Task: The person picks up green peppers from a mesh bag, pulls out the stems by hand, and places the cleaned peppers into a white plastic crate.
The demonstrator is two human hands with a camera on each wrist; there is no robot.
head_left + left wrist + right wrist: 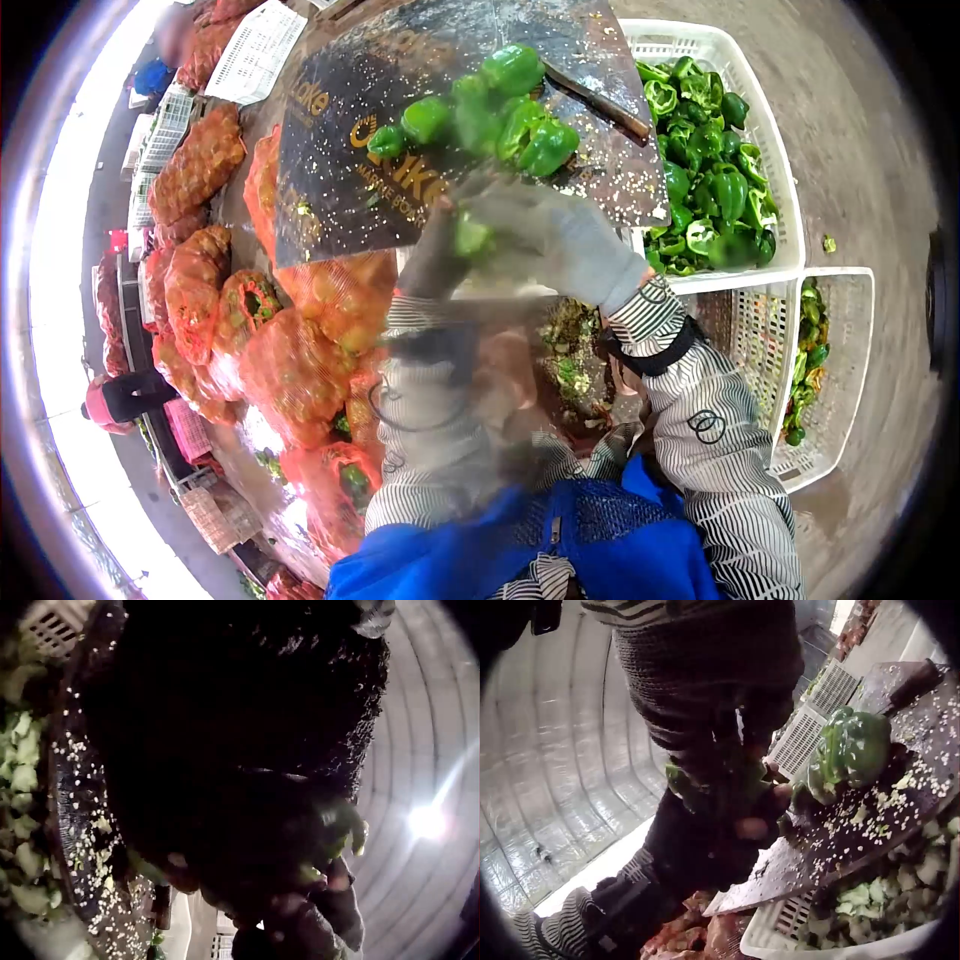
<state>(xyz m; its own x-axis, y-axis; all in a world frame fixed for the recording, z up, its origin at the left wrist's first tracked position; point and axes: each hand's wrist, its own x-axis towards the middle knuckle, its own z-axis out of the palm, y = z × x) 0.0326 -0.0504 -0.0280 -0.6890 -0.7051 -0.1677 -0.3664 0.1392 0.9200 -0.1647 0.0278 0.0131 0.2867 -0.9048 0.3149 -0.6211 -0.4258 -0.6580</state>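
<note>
Both gloved hands meet at the near edge of a seed-strewn dark board (345, 215) in the head view, blurred there. My left hand (437, 250) and my right hand (585, 245) grip a green bell pepper (473, 238) between them. Green edges of that pepper (679, 780) stick out past dark, bent fingers in the right wrist view; much of it is hidden. The left wrist view is mostly dark, with a bit of pepper by the fingers. Just beyond the hands lie several green peppers (550, 145), and a knife (600, 102) rests to their right.
A white crate (790, 200) full of cut green peppers stands against the board's right side. Below it is another white crate (860, 370) with pepper scraps. Red mesh sacks (290, 375) crowd the left. Between the knees sits a container of waste (575, 365).
</note>
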